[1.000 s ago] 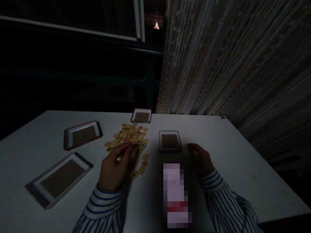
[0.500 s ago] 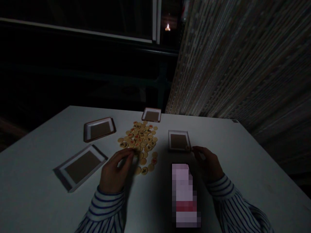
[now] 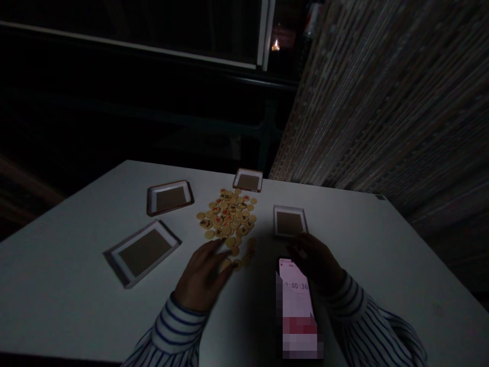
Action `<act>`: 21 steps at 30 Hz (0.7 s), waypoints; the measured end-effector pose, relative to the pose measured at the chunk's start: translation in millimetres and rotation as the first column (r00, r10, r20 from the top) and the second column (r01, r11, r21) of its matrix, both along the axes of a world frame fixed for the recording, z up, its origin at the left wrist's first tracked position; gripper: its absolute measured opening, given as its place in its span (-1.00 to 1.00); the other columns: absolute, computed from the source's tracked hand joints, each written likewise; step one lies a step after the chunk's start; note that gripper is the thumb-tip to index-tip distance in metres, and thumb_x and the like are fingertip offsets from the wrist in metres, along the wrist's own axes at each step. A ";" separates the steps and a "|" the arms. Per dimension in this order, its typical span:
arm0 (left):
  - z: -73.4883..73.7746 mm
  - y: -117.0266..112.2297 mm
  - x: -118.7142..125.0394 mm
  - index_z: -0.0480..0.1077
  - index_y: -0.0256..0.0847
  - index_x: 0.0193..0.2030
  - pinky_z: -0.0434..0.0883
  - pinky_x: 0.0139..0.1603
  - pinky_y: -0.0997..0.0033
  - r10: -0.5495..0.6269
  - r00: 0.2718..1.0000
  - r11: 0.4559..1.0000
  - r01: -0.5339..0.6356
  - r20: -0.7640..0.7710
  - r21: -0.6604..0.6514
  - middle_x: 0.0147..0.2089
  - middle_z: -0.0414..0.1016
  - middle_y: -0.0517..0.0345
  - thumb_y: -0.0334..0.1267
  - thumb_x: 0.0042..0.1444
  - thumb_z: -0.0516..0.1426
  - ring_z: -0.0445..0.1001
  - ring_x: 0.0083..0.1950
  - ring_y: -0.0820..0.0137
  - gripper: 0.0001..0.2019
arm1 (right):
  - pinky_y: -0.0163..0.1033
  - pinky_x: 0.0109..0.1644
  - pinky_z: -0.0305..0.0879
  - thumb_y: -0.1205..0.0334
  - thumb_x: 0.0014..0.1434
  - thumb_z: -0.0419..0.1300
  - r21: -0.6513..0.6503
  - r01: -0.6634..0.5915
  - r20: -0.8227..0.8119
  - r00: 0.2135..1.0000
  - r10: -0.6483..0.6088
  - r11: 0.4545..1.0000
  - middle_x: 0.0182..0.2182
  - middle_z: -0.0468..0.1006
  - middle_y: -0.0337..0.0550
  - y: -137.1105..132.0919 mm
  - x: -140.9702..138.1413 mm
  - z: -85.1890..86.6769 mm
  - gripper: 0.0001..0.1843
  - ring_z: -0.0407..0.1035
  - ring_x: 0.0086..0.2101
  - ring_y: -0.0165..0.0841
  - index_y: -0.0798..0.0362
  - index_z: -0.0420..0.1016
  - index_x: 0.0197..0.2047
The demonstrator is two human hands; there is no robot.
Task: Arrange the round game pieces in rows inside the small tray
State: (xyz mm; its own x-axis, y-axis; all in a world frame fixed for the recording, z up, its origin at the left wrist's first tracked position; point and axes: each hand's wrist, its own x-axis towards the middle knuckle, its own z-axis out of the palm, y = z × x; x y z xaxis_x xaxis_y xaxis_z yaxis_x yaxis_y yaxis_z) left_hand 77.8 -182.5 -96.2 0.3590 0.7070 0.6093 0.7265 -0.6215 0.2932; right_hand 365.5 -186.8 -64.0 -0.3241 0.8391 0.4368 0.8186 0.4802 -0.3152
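Note:
A heap of round wooden Chinese chess pieces [image 3: 229, 214], marked in red or black, lies mid-table, with several loose pieces nearer me. Over the heap's near edge is my left hand [image 3: 204, 275], open, its fingers apart with nothing visible in them. My right hand [image 3: 317, 260] hovers between the near edge of the right tray [image 3: 290, 208] and the top of a phone [image 3: 296, 300]. Its fingers are bent and in shadow, with thumb and forefinger apart; I see no piece between them. The phone shows a running timer, partly pixelated.
On the left are two shallow trays with brown bottoms, a brown-rimmed tray [image 3: 170, 182] and a larger pale tray [image 3: 128, 285]. Another small tray [image 3: 248, 170] stands at the back of the white table [image 3: 69, 285]. A string curtain [image 3: 336, 102] hangs behind at right.
My left hand has opened from a pinch at the heap and shifted slightly nearer me. My right hand has moved left from the tray's corner over the phone's top. The view has swung slightly left.

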 end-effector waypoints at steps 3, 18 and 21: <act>-15.0 -0.8 2.1 0.43 -0.23 -0.13 0.38 0.02 0.04 -0.003 0.999 1.000 0.004 -0.053 0.015 0.06 0.35 -0.14 -0.19 0.05 0.10 0.30 0.10 0.12 -0.74 | -0.19 -0.18 0.33 0.27 0.17 0.04 -0.024 -0.079 0.075 0.994 0.081 0.997 -0.25 0.50 -0.03 0.7 -16.7 7.2 -0.78 0.37 -0.24 -0.32 0.08 0.44 -0.16; -50.1 -0.5 10.5 0.42 -0.22 -0.16 0.28 0.08 -0.07 0.091 0.994 0.995 -0.089 -0.051 0.051 0.13 0.26 -0.19 -0.15 0.01 0.12 0.21 0.17 0.05 -0.72 | -0.30 -0.35 0.18 0.25 0.17 0.02 -0.262 -0.253 0.337 0.880 0.334 0.931 -0.27 0.42 -0.01 17.7 -84.3 1.7 -0.77 0.31 -0.33 -0.36 0.10 0.48 -0.24; -51.2 0.0 12.4 0.43 -0.22 -0.18 0.27 0.07 -0.07 0.085 0.995 0.995 -0.082 -0.047 0.048 0.14 0.25 -0.19 -0.15 0.01 0.12 0.21 0.17 0.04 -0.73 | -0.31 -0.36 0.18 0.21 0.19 0.01 -0.305 -0.255 0.342 0.870 0.355 0.918 -0.26 0.41 -0.01 20.4 -88.1 -2.9 -0.75 0.31 -0.32 -0.35 0.04 0.48 -0.18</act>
